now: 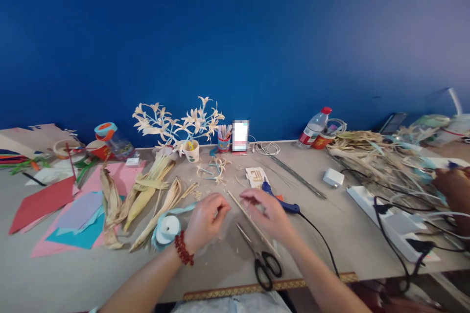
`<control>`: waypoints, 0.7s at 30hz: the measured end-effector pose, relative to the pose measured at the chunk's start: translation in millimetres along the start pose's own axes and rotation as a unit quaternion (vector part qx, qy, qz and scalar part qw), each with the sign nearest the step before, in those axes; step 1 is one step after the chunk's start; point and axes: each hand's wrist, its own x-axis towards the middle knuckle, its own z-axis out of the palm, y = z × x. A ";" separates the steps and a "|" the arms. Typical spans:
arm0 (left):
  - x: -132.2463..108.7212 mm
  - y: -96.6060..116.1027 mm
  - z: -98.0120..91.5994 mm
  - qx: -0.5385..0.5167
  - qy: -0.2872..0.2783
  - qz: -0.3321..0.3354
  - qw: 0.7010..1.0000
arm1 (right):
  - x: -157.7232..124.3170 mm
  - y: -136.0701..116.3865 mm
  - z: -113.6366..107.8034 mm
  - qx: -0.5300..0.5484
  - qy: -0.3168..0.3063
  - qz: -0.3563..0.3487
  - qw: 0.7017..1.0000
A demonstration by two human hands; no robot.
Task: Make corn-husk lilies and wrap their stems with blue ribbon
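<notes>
Well left of the scissors (pixel 258 255) lay dried husks (pixel 147 200), and nearer them, also on the left, a spool of pale blue ribbon (pixel 165 237). The person's left hand (pixel 209 215) was curled beyond the scissors and to their left. A thin stick (pixel 253 223) lay just right of the scissors. Beyond them to the right, the right hand (pixel 266 208) was bent, apart from the left; one cannot tell whether either pinched anything. A blue glue gun (pixel 290 207) lay farther right of the scissors.
</notes>
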 end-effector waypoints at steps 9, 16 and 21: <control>-12.8 -17.2 -8.3 -0.002 0.005 -0.050 0.999 | 135.6 66.5 -16.9 -0.224 -0.056 0.036 0.972; -21.3 -12.7 -22.2 -0.030 0.035 -0.048 0.998 | 160.0 92.5 12.2 -0.273 -0.119 0.061 0.953; -12.4 -16.7 -24.1 -0.004 -0.011 -0.028 1.000 | 165.0 101.9 13.7 -0.232 -0.119 0.060 0.963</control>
